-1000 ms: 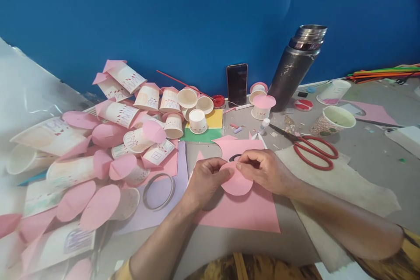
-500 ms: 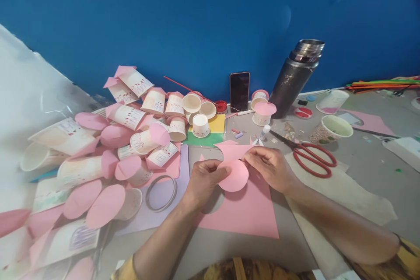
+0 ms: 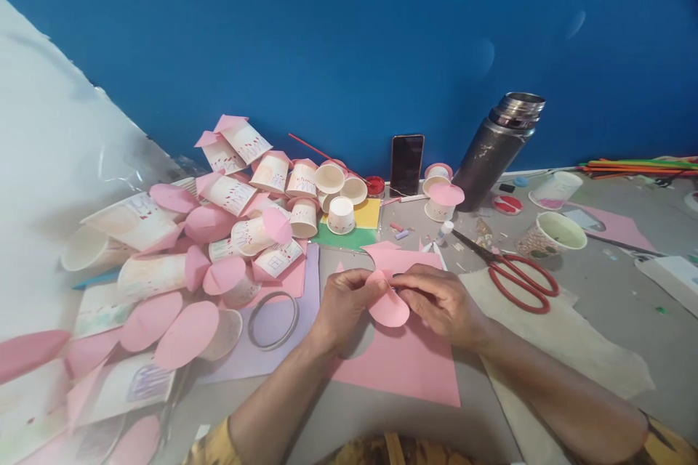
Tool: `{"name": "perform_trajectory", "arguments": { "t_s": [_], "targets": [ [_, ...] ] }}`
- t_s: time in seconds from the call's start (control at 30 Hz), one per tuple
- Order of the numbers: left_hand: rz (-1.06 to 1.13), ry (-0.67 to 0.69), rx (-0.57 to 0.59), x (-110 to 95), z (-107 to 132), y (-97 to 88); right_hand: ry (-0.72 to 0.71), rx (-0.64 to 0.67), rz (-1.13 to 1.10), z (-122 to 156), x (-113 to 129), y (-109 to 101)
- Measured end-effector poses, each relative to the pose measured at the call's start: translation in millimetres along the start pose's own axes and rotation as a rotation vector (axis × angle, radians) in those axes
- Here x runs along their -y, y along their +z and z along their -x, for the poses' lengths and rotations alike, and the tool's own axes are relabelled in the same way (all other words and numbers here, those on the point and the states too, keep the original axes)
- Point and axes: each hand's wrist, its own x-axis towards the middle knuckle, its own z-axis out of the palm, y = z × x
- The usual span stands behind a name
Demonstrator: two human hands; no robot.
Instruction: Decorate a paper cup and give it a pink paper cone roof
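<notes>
Both my hands hold a small pink paper circle (image 3: 388, 307) just above a pink paper sheet (image 3: 403, 363) on the grey table. My left hand (image 3: 345, 303) pinches the circle's left edge with thumb and fingers closed. My right hand (image 3: 440, 301) pinches its upper right edge, fingers curled. The circle is bent inward between the two hands. A round hole shows in the pink sheet under my left wrist.
A heap of paper cups with pink paper tops (image 3: 218, 232) lies at the left. A tape ring (image 3: 273, 320) sits beside my left hand. Red-handled scissors (image 3: 515, 272), a steel flask (image 3: 499, 145), a phone (image 3: 406, 155) and more cups (image 3: 550, 232) stand behind and right.
The pink circle was flat between my hands; now its edges are drawn together and it is curled. The view has tilted up a little, so everything sits lower.
</notes>
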Motion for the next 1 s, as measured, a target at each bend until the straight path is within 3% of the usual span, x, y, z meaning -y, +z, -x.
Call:
{"name": "perform_trajectory", "arguments": {
  "t_s": [0.23, 0.57, 0.67, 0.87, 1.0],
  "targets": [
    [0.113, -0.054, 0.016, 2, -1, 3.3, -0.135, -0.022, 0.210, 2, -1, 4],
    [0.225, -0.090, 0.000, 1, -1, 6.4, -0.158, 0.070, 0.391, 3, 5, 6],
    [0.204, -0.090, -0.003, 1, -1, 4.1, -0.095, 0.118, 0.368, 2, 7, 6],
    [0.124, -0.032, 0.000, -7, -1, 1.1, 0.211, 0.184, 0.136, 3, 5, 6],
    [0.111, -0.017, 0.006, -8, -1, 1.1, 0.160, 0.164, 0.153, 5, 3, 6]
  ]
}}
